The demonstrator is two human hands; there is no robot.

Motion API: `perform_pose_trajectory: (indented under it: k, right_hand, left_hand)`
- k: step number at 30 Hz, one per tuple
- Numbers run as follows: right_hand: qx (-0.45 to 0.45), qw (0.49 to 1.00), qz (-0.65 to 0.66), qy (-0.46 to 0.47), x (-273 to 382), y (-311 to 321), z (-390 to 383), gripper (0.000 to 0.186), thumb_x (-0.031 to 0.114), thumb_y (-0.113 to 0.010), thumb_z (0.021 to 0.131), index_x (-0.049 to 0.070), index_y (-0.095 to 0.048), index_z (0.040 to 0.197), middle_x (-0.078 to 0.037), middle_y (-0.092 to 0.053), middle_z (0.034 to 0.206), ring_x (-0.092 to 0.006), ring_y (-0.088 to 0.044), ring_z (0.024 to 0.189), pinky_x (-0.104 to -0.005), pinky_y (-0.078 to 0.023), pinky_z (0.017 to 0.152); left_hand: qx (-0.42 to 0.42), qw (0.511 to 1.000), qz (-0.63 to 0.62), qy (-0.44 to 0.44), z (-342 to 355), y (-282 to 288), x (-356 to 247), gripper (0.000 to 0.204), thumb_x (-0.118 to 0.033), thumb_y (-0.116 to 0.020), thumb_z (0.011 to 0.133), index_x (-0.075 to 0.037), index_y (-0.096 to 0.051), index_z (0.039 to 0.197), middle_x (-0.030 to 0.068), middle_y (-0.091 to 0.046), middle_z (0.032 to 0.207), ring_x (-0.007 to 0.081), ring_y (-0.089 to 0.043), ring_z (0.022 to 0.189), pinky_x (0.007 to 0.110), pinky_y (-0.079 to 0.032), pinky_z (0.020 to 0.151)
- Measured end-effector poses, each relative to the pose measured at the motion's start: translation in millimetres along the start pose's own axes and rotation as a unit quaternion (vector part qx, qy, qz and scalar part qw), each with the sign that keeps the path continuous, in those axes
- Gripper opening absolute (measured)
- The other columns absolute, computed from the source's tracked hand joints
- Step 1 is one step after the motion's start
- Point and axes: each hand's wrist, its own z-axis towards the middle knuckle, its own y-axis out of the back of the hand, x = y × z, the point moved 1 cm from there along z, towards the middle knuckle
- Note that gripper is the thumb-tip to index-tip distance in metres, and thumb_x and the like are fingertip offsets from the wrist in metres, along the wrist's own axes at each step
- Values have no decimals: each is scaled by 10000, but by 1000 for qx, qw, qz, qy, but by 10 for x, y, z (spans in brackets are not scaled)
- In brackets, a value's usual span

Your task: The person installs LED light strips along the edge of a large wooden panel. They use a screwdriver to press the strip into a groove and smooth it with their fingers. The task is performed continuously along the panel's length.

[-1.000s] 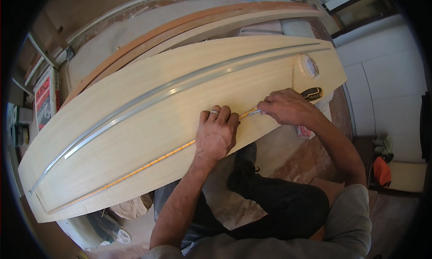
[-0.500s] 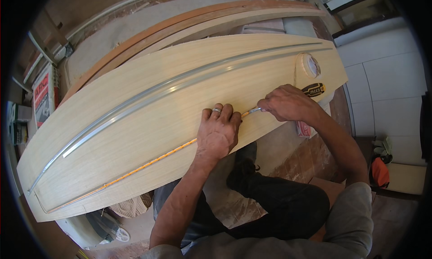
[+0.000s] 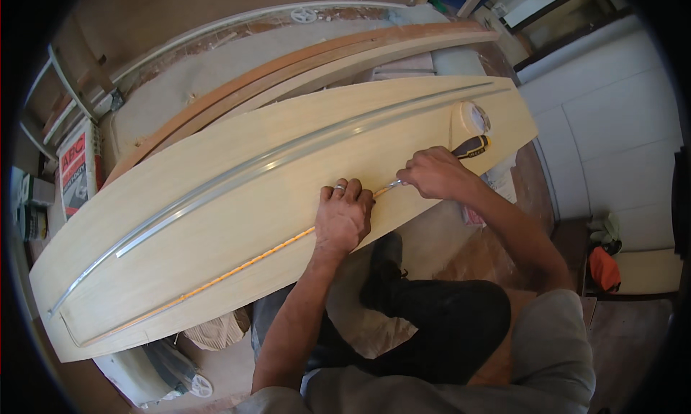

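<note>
A long, pale wooden board (image 3: 245, 216) with curved edges lies across in front of me. Along its near side runs a thin orange-striped cord (image 3: 245, 266). My left hand (image 3: 342, 216) presses down on the cord near its right end, fingers curled over it. My right hand (image 3: 435, 173) is closed around the shaft of a tool that looks like a screwdriver (image 3: 472, 147); its black-and-yellow handle sticks out beyond the hand. Silvery metal shows between my hands, in line with the cord. How the metal meets the cord is too small to make out.
Two silvery metal strips (image 3: 288, 158) lie lengthwise on the board, and a roll of tape (image 3: 471, 117) stands near its right end. Wooden beams (image 3: 288, 69) lie behind. A printed bag (image 3: 75, 173) is at left, white panels (image 3: 612, 133) at right.
The whole view has shifted, with the board lower and further left in it. The tool's handle has turned and its angle differs. Both hands keep their grip.
</note>
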Motion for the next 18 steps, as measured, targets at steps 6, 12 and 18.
perform_pose_trajectory:
  k: [6,12,18]
  right_hand:
    - [-20,999,-26,0,180,14,-46,161,155,-662,890,110,-762,1008,-37,-756,915,-231,-720,1005,-440,-580,810]
    - [-60,997,-48,18,178,-92,-53,108,191,-648,901,128,-724,946,-15,-729,876,-199,-709,983,-399,-556,778]
    - [-63,995,-75,29,212,-66,-44,148,198,-658,886,119,-724,993,-21,-729,897,-197,-695,979,-391,-543,777]
  left_hand:
    - [-8,1000,3,2,-33,-31,8,119,-221,-666,974,-122,-729,963,82,-640,1028,276,-635,1063,449,-441,901]
    - [-16,1000,-1,-5,-33,-30,-6,136,-230,-658,984,-120,-738,980,86,-646,1041,281,-631,1063,455,-440,914]
    - [16,1000,5,12,-31,-11,7,146,-245,-733,954,-142,-757,1054,76,-663,1062,295,-658,1093,456,-456,928]
